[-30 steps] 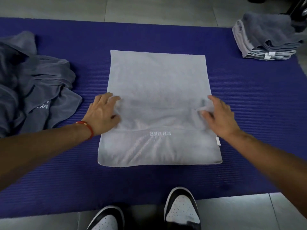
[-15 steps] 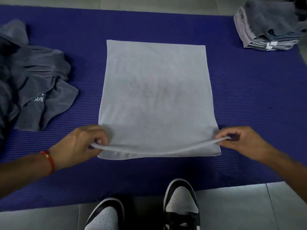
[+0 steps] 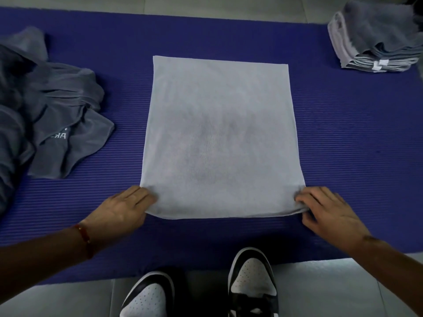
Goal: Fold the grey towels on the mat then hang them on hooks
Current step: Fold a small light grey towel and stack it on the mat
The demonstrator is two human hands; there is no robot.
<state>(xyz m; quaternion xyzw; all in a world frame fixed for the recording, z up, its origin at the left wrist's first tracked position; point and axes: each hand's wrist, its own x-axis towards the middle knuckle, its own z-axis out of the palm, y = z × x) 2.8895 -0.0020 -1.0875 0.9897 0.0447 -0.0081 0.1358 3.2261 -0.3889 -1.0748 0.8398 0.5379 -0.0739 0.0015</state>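
Note:
A light grey towel [image 3: 219,138] lies folded flat in the middle of the blue mat [image 3: 343,138], its near edge toward me. My left hand [image 3: 123,209] holds the towel's near left corner, fingers on top and thumb at the edge. My right hand [image 3: 329,211] pinches the near right corner, where the cloth bunches a little under my fingertips. A crumpled heap of darker grey towels [image 3: 45,120] sits on the mat's left side. A stack of folded grey towels [image 3: 375,44] rests at the far right corner.
My two black-and-white shoes [image 3: 199,289] stand on the pale tiled floor [image 3: 332,291] just off the mat's near edge. Tiles also run beyond the mat's far edge. No hooks are in view.
The far half of the towel has been drawn toward me and laid over the near edge. Both hands came down with it to the near corners, and the printed lettering is now covered.

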